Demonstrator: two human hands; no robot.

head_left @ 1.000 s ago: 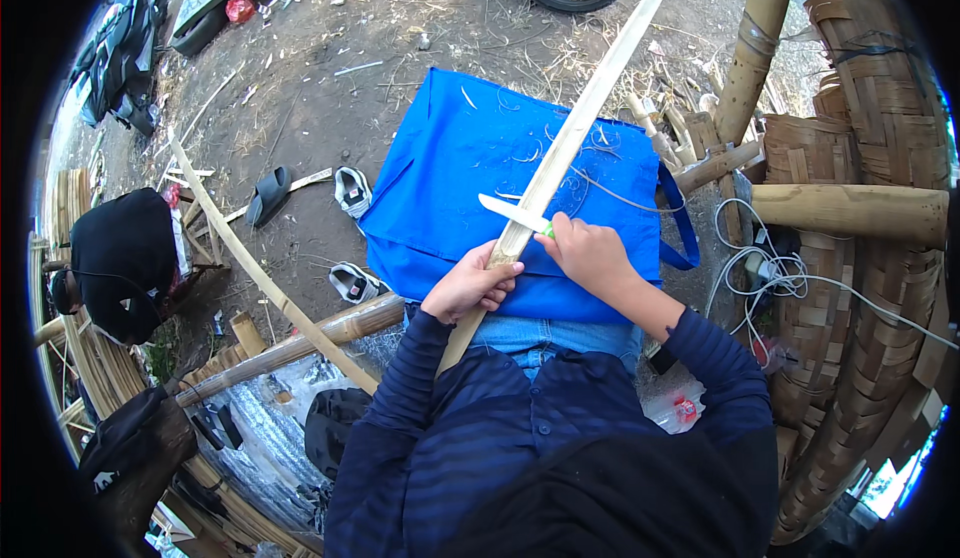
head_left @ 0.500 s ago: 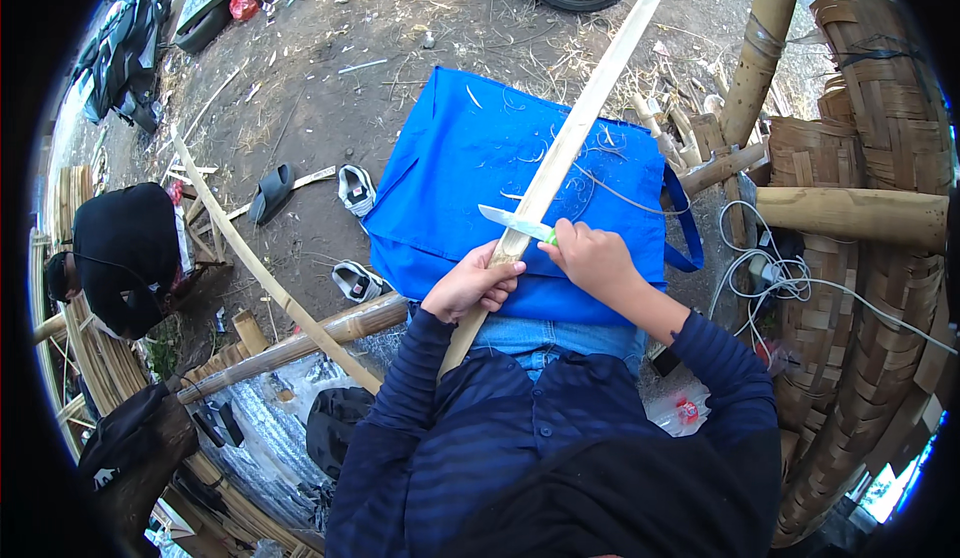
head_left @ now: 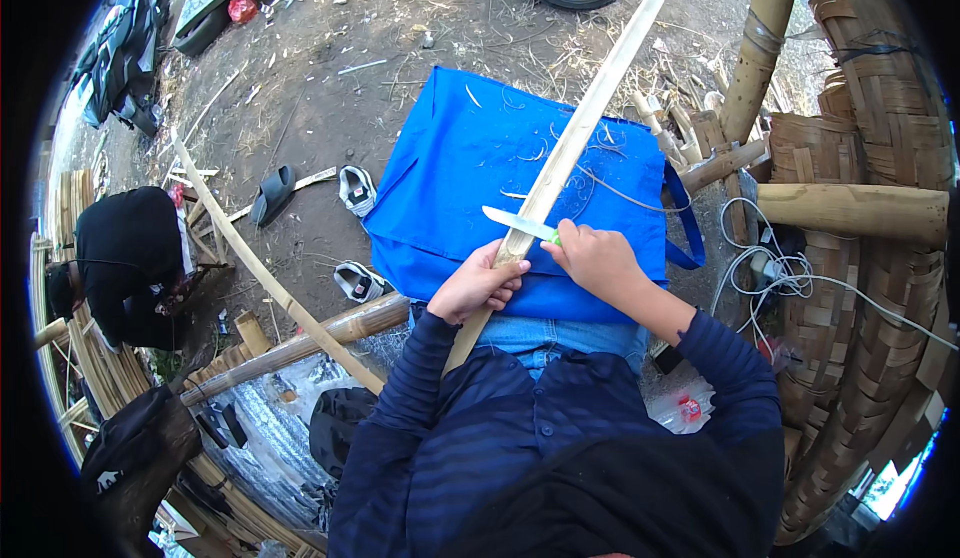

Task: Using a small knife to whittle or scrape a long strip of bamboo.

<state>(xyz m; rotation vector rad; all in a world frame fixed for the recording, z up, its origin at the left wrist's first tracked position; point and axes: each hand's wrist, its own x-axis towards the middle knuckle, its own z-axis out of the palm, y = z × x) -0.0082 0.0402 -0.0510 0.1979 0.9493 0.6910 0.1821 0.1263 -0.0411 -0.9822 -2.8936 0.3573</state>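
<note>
A long, pale bamboo strip [head_left: 585, 118] runs slantwise from my lap up toward the far right. My left hand [head_left: 478, 283] is closed around its lower part, thumb on top. In my right hand [head_left: 597, 256] is a knife [head_left: 518, 224] with a green handle, mostly hidden by the fingers. Its blade points left and lies across the strip just beyond my left hand. Beneath the strip, a blue cloth bag [head_left: 430, 173] covers my thighs, with thin curled shavings [head_left: 605, 140] scattered on it.
Left of me a second long strip [head_left: 262, 276] slants over a bamboo pole [head_left: 375, 320]. A person in black [head_left: 130, 258] bends at far left. Shoes [head_left: 357, 191] and a sandal [head_left: 272, 196] lie on the ground. To the right are a coiled white cable [head_left: 785, 276] and woven bamboo panels [head_left: 870, 108].
Both hands, the knife and the strip's lower part have shifted very slightly right. The knife still lies across the strip. The person at far left has bent a little differently.
</note>
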